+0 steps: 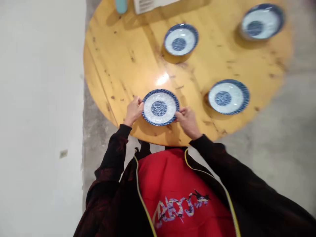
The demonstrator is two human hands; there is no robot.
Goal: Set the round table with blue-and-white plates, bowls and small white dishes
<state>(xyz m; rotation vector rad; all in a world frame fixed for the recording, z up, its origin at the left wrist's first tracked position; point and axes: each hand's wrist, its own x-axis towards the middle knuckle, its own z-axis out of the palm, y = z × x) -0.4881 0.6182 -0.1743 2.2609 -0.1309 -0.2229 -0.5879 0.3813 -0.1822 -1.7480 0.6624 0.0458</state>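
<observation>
A blue-rimmed white bowl (pixel 170 107) with a dark blue round patch in its middle is held between my two hands near the table's front edge. My left hand (pixel 134 110) pinches its left rim. On the opposite side, my right hand (pixel 187 120) grips the rim with thumb and fingers. Whether the bowl's base touches the wood cannot be made out. A matching bowl (pixel 237 97) sits to the right of my right hand. Another bowl (pixel 189 39) lies farther back, beyond the held one.
The round wooden table (pixel 130 72) also bears a bowl (pixel 271 24) at the far right. Along the back edge stand a white box (pixel 148 5) and a light-blue object (pixel 120 6), both cut off by the frame. A white wall (pixel 41 98) rises on the left.
</observation>
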